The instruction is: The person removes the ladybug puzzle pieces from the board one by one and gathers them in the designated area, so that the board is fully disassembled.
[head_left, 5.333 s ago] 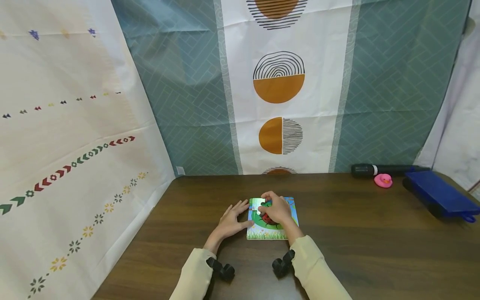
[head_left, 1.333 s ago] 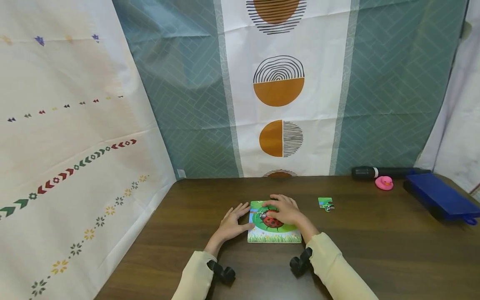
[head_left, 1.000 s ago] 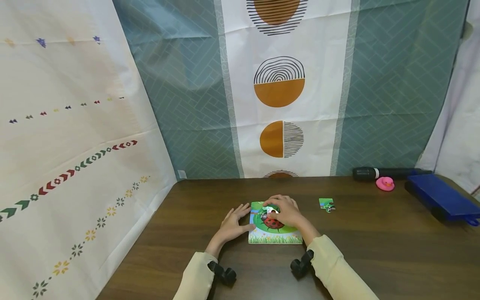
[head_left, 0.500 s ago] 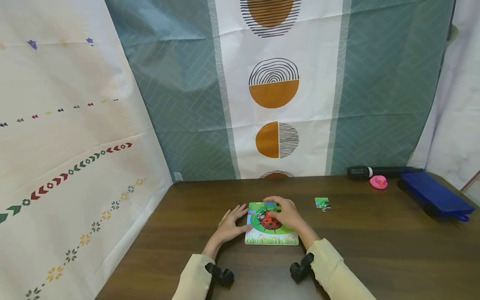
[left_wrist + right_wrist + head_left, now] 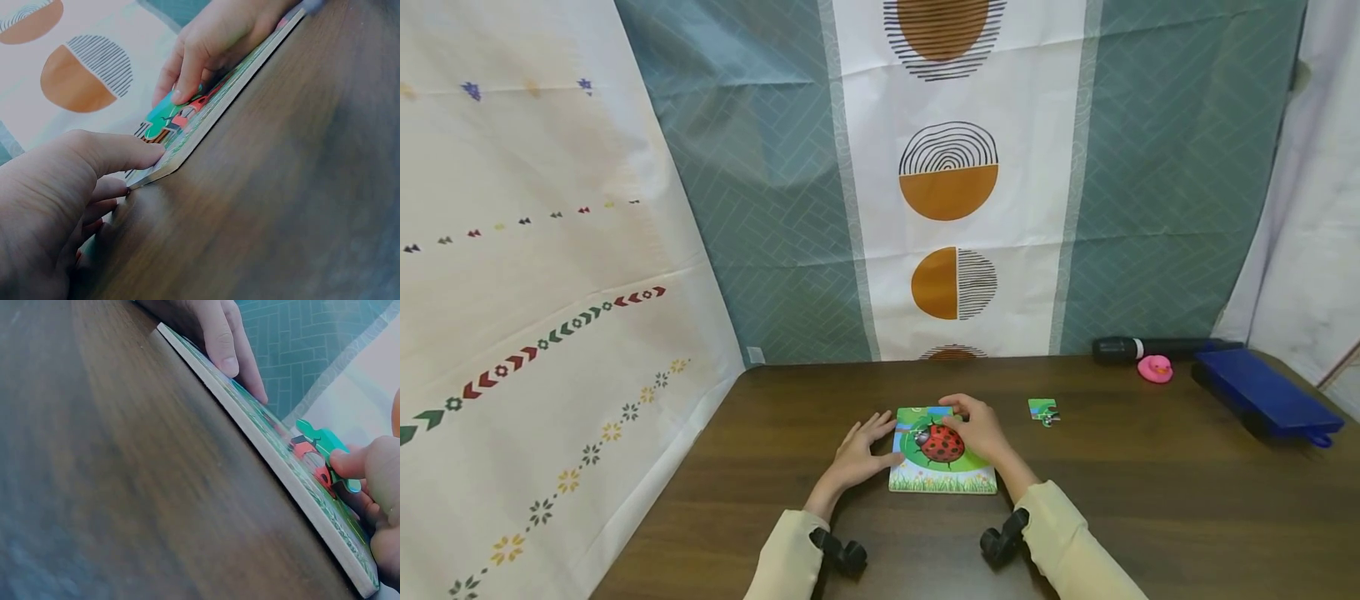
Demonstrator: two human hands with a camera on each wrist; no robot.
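A ladybug jigsaw puzzle board (image 5: pixel 943 482) lies flat on the table before me. My left hand (image 5: pixel 854 454) is at its left side, fingers spread and straight along the edge. In the left wrist view, the left thumb (image 5: pixel 128 153) touches the board's corner. My right hand (image 5: pixel 982 430) is over the board's upper right part. Between its thumb and fingers it pinches a green puzzle piece (image 5: pixel 329 449), tilted up from the board in the right wrist view. The hand hides part of that piece. Another puzzle piece (image 5: pixel 1042 410) lies loose on the table, right of the board.
At the back right stand a pink rubber duck (image 5: pixel 1154 369), a black cylindrical object with a white band (image 5: pixel 1116 350) and a blue flat object with a black underside (image 5: pixel 1266 392). A patterned cloth (image 5: pixel 958 208) hangs behind the wooden table (image 5: pixel 1112 500).
Since the oldest frame, a puzzle piece has come to lie on the table at right. The right hand is back at the board and has lately shifted slightly right, uncovering more of the ladybug.
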